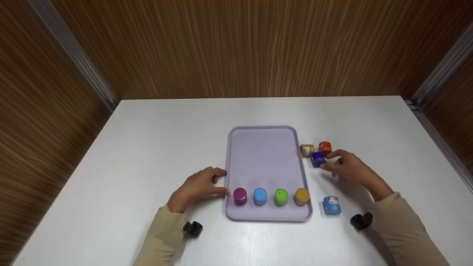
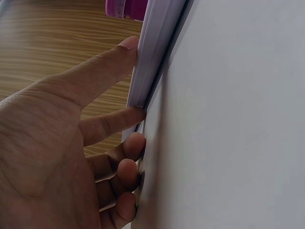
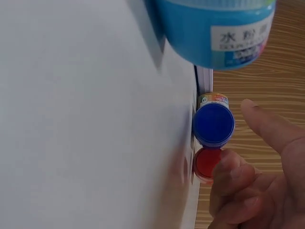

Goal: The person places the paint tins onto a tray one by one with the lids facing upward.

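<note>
Our right hand (image 1: 349,169) gripped nothing, thumb and forefinger parted beside the dark blue jar (image 1: 317,159), a gap seemingly suited to its width; we could not tell whether they touched it. Our left hand (image 1: 199,184) was likewise unclenched, thumb and forefinger against the left edge of the lilac tray (image 1: 264,159), probably to steady it. A red jar (image 1: 325,147) and gold jar (image 1: 307,150) clustered with the dark blue one, handy for our right side. A light blue jar (image 1: 332,206) lay nearer us. Along the tray's near edge, magenta (image 1: 240,196), sky-blue (image 1: 260,196), green (image 1: 281,197) and yellow (image 1: 302,196) jars stood spaced apart, perhaps for tidiness.
</note>
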Demonstrator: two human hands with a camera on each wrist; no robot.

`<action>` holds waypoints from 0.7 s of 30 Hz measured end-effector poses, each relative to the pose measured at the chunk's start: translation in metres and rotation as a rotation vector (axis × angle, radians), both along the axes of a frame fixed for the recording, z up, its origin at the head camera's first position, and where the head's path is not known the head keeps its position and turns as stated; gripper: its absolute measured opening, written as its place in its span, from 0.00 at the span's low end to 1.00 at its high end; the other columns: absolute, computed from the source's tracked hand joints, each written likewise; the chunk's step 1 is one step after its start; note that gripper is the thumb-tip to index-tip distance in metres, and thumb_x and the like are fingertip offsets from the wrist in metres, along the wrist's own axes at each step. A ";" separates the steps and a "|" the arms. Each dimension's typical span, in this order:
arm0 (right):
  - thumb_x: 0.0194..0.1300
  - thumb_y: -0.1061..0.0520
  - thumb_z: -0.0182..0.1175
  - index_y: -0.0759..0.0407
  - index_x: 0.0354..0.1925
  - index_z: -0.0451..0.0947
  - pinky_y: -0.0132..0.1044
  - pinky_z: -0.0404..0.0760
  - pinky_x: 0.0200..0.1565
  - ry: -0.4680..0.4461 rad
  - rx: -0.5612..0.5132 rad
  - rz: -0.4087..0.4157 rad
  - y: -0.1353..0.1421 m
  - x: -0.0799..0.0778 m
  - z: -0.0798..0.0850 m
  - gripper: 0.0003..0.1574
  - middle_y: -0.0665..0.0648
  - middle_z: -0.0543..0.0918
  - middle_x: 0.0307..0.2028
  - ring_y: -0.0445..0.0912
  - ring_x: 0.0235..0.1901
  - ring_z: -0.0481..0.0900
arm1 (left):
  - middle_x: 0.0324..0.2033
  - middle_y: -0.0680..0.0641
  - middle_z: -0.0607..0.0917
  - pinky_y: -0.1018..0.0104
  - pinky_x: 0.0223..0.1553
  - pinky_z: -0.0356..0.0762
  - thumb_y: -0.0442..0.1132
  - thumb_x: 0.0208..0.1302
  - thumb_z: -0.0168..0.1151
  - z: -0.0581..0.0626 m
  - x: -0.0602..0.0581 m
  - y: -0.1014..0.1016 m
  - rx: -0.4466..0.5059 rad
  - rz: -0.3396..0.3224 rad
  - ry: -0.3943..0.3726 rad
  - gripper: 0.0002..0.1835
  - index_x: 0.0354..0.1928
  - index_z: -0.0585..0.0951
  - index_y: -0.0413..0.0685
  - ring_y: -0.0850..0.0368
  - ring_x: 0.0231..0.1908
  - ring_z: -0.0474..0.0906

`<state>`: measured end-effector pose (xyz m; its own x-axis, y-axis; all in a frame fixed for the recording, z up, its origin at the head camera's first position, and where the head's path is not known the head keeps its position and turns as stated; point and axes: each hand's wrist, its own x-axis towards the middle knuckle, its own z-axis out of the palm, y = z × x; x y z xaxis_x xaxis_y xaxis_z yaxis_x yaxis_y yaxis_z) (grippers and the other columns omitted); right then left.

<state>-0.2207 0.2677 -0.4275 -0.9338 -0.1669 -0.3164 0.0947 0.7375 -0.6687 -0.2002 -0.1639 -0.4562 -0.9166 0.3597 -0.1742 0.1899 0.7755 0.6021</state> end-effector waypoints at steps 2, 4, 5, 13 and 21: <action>0.63 0.37 0.60 0.69 0.63 0.61 0.36 0.74 0.32 -0.022 0.005 -0.002 0.000 -0.001 0.000 0.46 0.60 0.76 0.37 0.45 0.30 0.73 | 0.32 0.51 0.74 0.63 0.37 0.66 0.57 0.48 0.73 0.000 0.000 0.000 -0.001 0.001 -0.003 0.37 0.61 0.77 0.53 0.58 0.35 0.68; 0.63 0.36 0.60 0.69 0.63 0.61 0.36 0.75 0.33 -0.030 0.011 -0.002 0.001 -0.002 -0.001 0.47 0.60 0.77 0.38 0.46 0.31 0.74 | 0.32 0.52 0.74 0.64 0.37 0.65 0.57 0.48 0.73 0.000 0.000 0.000 -0.001 0.001 -0.004 0.37 0.61 0.77 0.53 0.58 0.35 0.68; 0.63 0.36 0.60 0.69 0.63 0.61 0.36 0.75 0.33 -0.032 0.012 -0.001 0.000 -0.002 -0.001 0.47 0.61 0.77 0.38 0.46 0.31 0.74 | 0.32 0.52 0.74 0.64 0.37 0.65 0.57 0.48 0.73 0.000 -0.001 0.000 0.001 0.001 -0.006 0.37 0.61 0.77 0.53 0.58 0.35 0.68; 0.62 0.35 0.60 0.69 0.63 0.61 0.36 0.74 0.34 -0.057 0.031 0.001 -0.001 -0.006 -0.002 0.48 0.61 0.78 0.38 0.46 0.32 0.74 | 0.31 0.51 0.73 0.64 0.35 0.64 0.57 0.48 0.73 0.001 0.000 0.001 0.006 -0.002 -0.007 0.37 0.60 0.78 0.53 0.58 0.33 0.67; 0.61 0.32 0.59 0.71 0.63 0.60 0.35 0.74 0.35 -0.080 0.045 -0.002 -0.002 -0.008 -0.003 0.51 0.63 0.79 0.41 0.46 0.34 0.75 | 0.31 0.51 0.73 0.64 0.35 0.65 0.57 0.47 0.73 0.001 0.000 0.002 0.009 -0.005 -0.001 0.36 0.60 0.78 0.53 0.58 0.33 0.67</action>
